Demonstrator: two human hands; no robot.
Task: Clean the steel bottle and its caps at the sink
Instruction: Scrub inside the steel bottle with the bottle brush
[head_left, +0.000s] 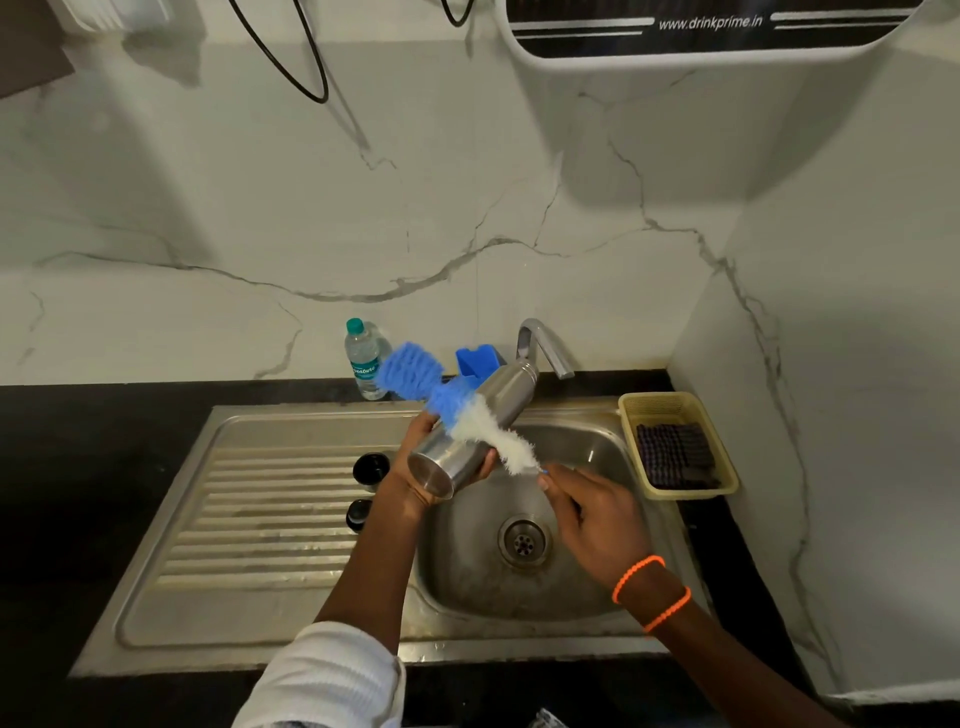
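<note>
My left hand (415, 467) grips the steel bottle (470, 431) near its base and holds it tilted over the sink basin (467, 561), neck pointing up toward the tap (545, 345). My right hand (597, 519) holds the handle of a bottle brush (467, 415) with white and blue bristles. The brush lies across the outside of the bottle, its blue tip to the upper left. Two black caps, one (371, 467) and the other (359, 513), stand on the ribbed drainboard (260, 519) beside the basin.
A plastic water bottle (363, 358) and a blue holder (478, 361) stand behind the sink on the black counter. A yellow basket (675, 405) with a dark scrub pad (675, 454) sits at the right. The marble wall is close behind.
</note>
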